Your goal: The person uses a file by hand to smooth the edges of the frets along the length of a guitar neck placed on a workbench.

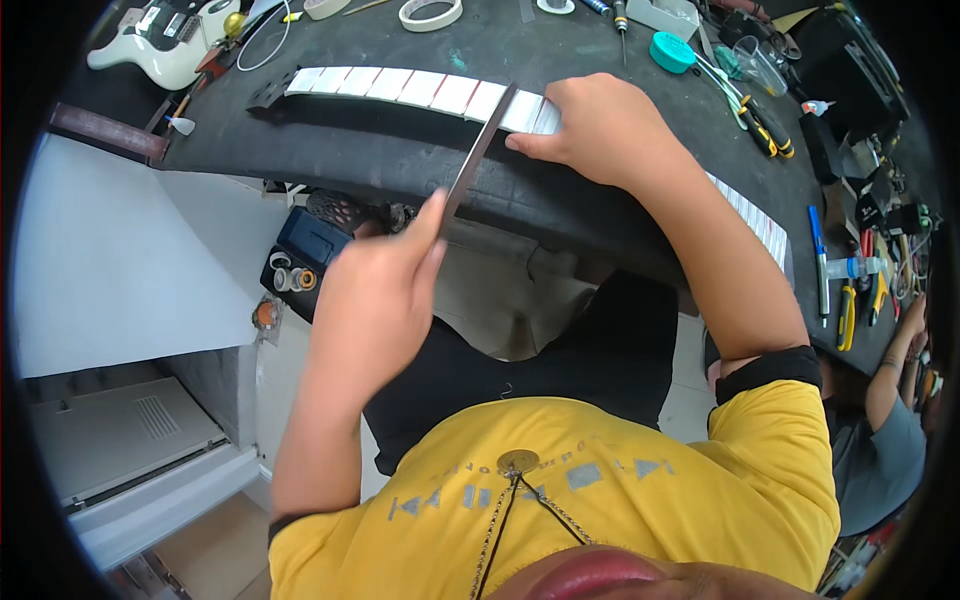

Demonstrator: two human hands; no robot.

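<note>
A long guitar neck (415, 87) lies across the near part of the dark workbench, its fretboard covered in white strips with thin lines of fret showing between them. My left hand (385, 295), a little blurred, is closed around the near end of a narrow metal file (480, 150). The file slants away from me, and its far end crosses the white-covered fretboard. Just right of the file, my right hand (605, 130) grips the neck, thumb on the near side. My right forearm hides part of the neck; its striped end (755, 222) shows beyond the arm.
A white guitar body (175, 45) lies at the far left. Tape rolls (430, 14) sit at the back. To the right are a teal round container (672, 52), pliers (765, 128), a blue pen (818, 265) and clutter. Another person's arm (890, 370) shows at the right edge.
</note>
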